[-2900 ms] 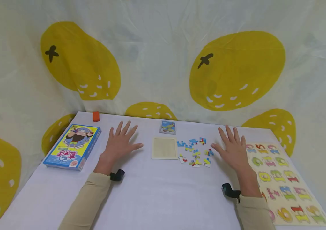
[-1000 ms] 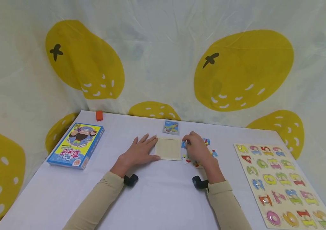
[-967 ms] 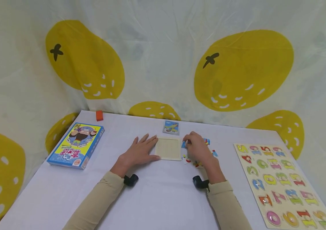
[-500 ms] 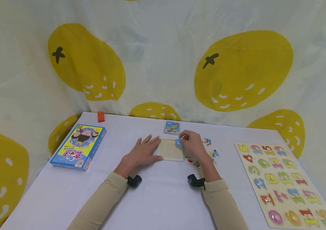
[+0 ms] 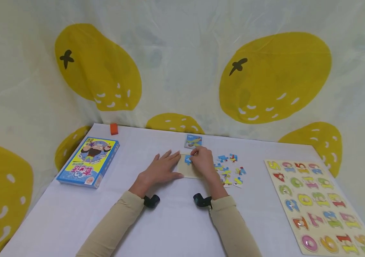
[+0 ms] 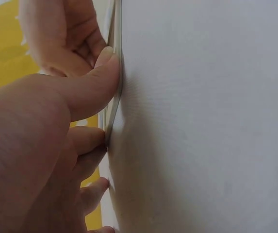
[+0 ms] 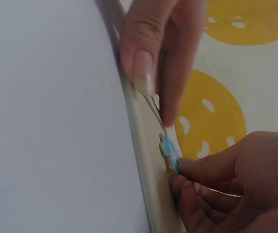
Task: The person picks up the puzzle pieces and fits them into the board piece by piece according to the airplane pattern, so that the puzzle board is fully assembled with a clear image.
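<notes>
A square wooden puzzle frame [image 5: 185, 172] lies at mid-table. Against its left side rests my left hand [image 5: 160, 170], fingers spread and thumb at the near corner; in the left wrist view the left thumb [image 6: 95, 90] touches the frame's edge. Over the frame, my right hand [image 5: 204, 165] pinches a blue puzzle piece [image 5: 188, 159]. The right wrist view shows the blue piece [image 7: 170, 149] between the right thumb and fingers, inside the frame. Loose puzzle pieces [image 5: 222, 158] lie right of the frame, and a small airplane picture [image 5: 193, 141] lies behind it.
A blue and yellow box [image 5: 87, 162] lies at the left, with an orange block [image 5: 114, 129] near the back edge. On the right is a wooden number board [image 5: 320, 207]. A fruit-patterned cloth [image 5: 182, 71] hangs behind the table.
From above the table sides, both hands came to the frame. The right hand picked up a blue piece from the loose ones and moved left with it, over the frame. The left hand stayed at the edge.
</notes>
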Available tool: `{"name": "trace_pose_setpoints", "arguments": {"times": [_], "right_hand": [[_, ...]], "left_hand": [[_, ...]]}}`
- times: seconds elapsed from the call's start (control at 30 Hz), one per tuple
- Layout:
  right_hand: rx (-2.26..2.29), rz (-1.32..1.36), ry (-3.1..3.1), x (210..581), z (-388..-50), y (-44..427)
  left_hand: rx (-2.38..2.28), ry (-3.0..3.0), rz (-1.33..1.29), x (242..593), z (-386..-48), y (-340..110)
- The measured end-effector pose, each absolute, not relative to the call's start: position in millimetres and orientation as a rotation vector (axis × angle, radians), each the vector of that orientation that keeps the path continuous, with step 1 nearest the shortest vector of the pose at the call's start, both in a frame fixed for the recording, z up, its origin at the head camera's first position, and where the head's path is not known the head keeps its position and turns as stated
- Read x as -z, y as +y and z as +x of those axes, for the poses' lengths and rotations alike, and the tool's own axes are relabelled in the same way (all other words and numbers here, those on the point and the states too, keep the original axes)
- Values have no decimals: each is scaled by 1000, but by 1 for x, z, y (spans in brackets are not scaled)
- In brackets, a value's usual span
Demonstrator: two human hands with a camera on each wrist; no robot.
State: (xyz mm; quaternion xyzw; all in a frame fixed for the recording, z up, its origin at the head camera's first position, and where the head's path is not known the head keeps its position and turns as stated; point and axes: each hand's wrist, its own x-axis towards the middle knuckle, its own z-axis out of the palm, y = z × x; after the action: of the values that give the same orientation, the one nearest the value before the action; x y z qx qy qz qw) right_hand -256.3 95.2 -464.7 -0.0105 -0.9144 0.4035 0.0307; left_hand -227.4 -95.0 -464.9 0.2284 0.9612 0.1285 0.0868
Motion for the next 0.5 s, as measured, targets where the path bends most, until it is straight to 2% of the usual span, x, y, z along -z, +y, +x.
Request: {"name": "trace_pose_setpoints", "arguments": {"times": [0.27, 0.5], "right_hand": [[-1169, 14, -2831, 463, -257, 84], [-1217, 191, -2942, 456, -253, 88]], "left_hand": [[-393, 2852, 684, 465, -230, -92], [-424, 2845, 667, 467, -229, -95]]}}
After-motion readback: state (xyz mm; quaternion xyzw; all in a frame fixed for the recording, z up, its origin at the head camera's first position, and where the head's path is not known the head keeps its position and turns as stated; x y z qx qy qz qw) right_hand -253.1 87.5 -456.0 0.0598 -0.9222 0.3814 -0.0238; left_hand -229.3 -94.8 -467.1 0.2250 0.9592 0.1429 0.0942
